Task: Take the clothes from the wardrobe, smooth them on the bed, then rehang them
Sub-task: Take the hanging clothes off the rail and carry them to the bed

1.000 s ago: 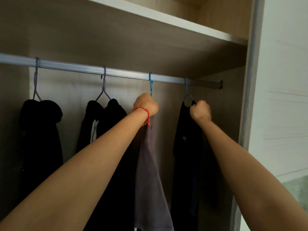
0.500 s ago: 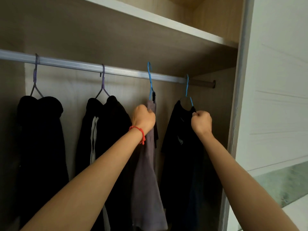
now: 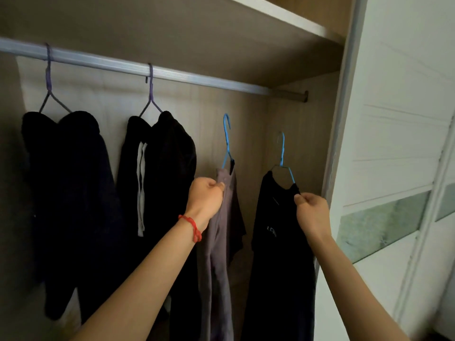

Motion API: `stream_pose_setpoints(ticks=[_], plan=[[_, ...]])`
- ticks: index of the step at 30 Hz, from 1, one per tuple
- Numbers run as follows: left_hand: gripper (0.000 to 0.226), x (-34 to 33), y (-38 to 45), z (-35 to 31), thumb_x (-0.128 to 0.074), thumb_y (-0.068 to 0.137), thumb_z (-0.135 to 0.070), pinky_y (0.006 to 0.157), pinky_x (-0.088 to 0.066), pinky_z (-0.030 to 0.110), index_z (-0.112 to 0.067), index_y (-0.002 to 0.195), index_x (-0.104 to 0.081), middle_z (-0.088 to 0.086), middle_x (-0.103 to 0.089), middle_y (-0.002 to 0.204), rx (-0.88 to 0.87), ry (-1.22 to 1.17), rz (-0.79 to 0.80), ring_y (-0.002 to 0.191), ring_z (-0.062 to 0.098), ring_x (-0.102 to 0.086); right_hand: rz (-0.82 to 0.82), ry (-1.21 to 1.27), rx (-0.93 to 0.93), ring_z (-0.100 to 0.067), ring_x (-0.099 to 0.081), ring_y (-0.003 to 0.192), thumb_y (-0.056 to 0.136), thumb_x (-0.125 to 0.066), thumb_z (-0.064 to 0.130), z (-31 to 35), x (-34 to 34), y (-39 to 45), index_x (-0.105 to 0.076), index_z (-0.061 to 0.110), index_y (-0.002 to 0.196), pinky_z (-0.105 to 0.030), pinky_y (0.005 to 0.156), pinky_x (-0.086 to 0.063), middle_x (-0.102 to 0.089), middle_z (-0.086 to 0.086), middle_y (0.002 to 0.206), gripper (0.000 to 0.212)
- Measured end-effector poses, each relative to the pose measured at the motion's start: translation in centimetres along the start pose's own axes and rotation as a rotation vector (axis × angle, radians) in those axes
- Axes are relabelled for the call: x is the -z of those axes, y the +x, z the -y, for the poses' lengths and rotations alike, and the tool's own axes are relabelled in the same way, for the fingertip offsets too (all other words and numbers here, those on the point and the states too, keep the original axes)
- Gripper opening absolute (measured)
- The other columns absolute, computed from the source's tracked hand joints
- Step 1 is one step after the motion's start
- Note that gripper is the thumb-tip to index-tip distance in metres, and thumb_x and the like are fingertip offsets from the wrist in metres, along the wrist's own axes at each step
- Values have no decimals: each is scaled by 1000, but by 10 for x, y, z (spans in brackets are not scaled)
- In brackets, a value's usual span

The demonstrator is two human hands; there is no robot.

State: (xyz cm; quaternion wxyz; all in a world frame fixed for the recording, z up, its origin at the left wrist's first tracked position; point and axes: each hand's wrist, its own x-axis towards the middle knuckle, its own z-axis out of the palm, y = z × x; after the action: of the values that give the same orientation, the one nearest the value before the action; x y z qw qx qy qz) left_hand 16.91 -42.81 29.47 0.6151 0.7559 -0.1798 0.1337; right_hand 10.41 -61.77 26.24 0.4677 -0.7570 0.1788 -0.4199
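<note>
left hand grips grey garment, right hand black shirt; both off rail; smoothing, rehanging left.

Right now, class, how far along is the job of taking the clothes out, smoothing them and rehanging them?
Done: two blue hangers are off the rail. In hand: the left hand grips the grey garment, and the right hand grips the black shirt; both hooks hang free below the rail. Left: smoothing on the bed, which is out of view, and rehanging. Two dark garments on purple hangers remain on the rail.
</note>
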Motion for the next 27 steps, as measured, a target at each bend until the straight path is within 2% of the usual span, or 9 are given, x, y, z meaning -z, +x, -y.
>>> stream_pose_setpoints(ticks=[6,9,11,13,16,19,21,24,27], plan=[[34,23,-48,20,-52,89,-10,35,-25,9,-8,56,-45,0,-39,49,-35,-66,83,33,2,-38,-52,-55,-18,-12,-35,44,92,-45,14,6,17,-67,-54,-9,73,-28,47,-29,-39,-5,52,31],[29,43,-78,27,-52,89,-13,44,-32,16,8,70,-52,18,-48,57,-75,-105,157,46,9,-43,-101,-30,-25,-4,-39,37,92,-46,13,19,27,-111,-57,-1,69,-14,38,-27,-44,4,44,29],[27,56,-100,33,-53,89,-13,53,-35,26,11,80,-55,33,-56,69,-117,-145,205,56,20,-46,-132,-3,-30,0,-45,43,91,-46,13,29,36,-145,-61,2,71,-15,45,-34,-52,7,46,27],[24,71,-123,38,-53,89,-14,54,-35,29,7,79,-57,35,-60,74,-161,-158,268,57,20,-47,-179,29,-52,-11,-53,56,92,-47,13,40,46,-184,-65,-1,81,-24,56,-40,-61,-7,60,25],[20,98,-159,42,-54,88,-13,54,-36,28,3,77,-58,33,-59,69,-218,-200,364,56,20,-48,-252,10,-63,2,-50,44,92,-48,12,57,63,-246,-66,11,75,-12,45,-38,-59,10,48,24],[21,124,-196,42,-53,89,-13,56,-37,29,6,80,-58,36,-59,71,-262,-290,465,58,23,-50,-358,-27,-89,2,-46,39,90,-49,13,74,82,-308,-63,18,68,-9,40,-34,-53,14,41,27],[20,137,-219,40,-54,88,-12,54,-36,26,4,77,-58,27,-60,62,-288,-337,518,56,20,-48,-443,-53,-119,1,-44,42,89,-50,14,84,99,-344,-65,12,69,-11,43,-34,-50,12,42,25],[16,152,-252,31,-57,86,-14,47,-32,14,-5,73,-59,-9,-54,44,-353,-360,595,43,1,-42,-572,-102,-164,-5,-44,54,88,-51,15,99,129,-391,-66,5,75,-18,48,-35,-50,7,52,22],[15,157,-283,18,-56,87,-7,42,-27,9,-5,72,-59,-16,-52,39,-393,-389,710,39,0,-41,-650,-136,-197,-17,-40,63,88,-50,14,108,156,-431,-62,-9,83,-26,54,-30,-45,-9,65,26]])
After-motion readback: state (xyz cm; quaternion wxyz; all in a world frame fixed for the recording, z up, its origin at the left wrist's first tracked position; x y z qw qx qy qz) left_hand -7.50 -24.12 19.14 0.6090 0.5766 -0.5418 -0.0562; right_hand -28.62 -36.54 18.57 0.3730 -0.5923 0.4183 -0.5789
